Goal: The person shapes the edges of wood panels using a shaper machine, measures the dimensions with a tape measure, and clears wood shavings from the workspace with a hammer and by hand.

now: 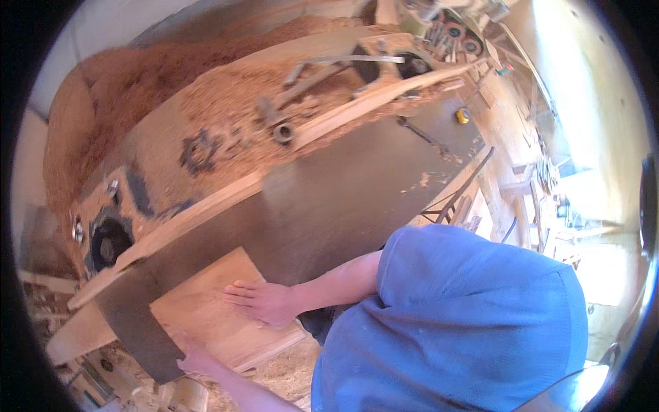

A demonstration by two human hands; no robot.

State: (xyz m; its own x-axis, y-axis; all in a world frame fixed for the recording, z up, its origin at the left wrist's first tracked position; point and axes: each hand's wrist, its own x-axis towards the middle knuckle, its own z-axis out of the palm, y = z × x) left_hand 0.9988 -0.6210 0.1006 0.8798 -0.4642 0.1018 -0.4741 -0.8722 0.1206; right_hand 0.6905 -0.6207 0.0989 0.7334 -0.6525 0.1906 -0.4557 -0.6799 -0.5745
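Observation:
A light wooden board [213,285] lies on the dark flat worktop [336,192], its near end sticking out past the worktop's front edge. My right hand [264,302] presses flat on top of the board, fingers stretched out. At the board's left edge, near the corner, my left hand [195,357] grips it; part of its fingers is blurred. Along the back of the worktop runs a long wooden fence [199,213], apart from the board.
Reddish sawdust [137,96] is heaped behind the fence. A metal clamp-like tool [295,96], a black round part [106,244], a wrench-like tool [422,134] and a yellow tape measure [463,115] lie around. Wood pieces and tools crowd the far right.

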